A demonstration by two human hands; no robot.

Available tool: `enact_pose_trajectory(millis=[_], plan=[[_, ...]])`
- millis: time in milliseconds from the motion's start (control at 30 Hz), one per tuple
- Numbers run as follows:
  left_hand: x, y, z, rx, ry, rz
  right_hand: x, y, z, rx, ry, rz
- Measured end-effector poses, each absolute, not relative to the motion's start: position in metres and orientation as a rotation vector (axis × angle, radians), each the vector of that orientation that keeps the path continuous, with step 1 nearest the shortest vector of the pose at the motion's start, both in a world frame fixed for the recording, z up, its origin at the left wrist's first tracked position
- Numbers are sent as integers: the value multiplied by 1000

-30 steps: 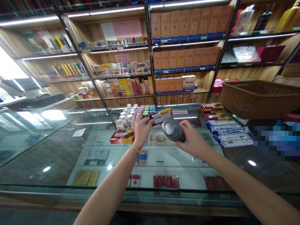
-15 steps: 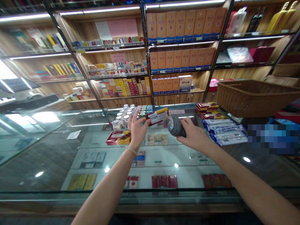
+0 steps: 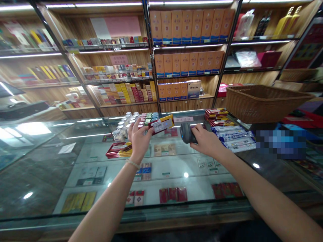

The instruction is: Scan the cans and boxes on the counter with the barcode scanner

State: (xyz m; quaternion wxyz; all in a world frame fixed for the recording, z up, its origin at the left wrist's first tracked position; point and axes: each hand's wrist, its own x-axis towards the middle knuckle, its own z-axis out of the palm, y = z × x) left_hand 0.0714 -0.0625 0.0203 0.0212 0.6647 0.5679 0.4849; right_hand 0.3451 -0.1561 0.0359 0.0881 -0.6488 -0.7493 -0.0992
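Observation:
My left hand point(image 3: 138, 137) is closed on the end of a long red and yellow carton point(image 3: 161, 124) and holds it up over the glass counter point(image 3: 50, 164), its white barcode label facing right. My right hand point(image 3: 205, 140) grips a grey handheld scanner point(image 3: 186, 132) with a small blue light, its head pointed left at the carton's label, a short gap away. A bead bracelet sits on my left wrist. A second red and yellow carton point(image 3: 118, 150) lies flat on the counter, left of my left hand.
Small capped jars point(image 3: 126, 122) stand on the counter behind my left hand. Stacked red cartons point(image 3: 216, 116) and blue-white cartons point(image 3: 233, 136) lie at the right, beside a wicker basket point(image 3: 262, 102). Shelves of boxes point(image 3: 186, 64) fill the back wall. Packs show under the glass.
The view has swung right and down, so everything sits further left in the picture. My right hand has turned the scanner's head more toward the carton's label. Both hands keep their grips.

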Motion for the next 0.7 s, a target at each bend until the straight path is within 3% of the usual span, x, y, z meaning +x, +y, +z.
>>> enact_pose_trajectory(millis=[700], plan=[[68, -59, 16, 2092, 1704, 1511, 344, -146, 8, -2003, -2302, -289]])
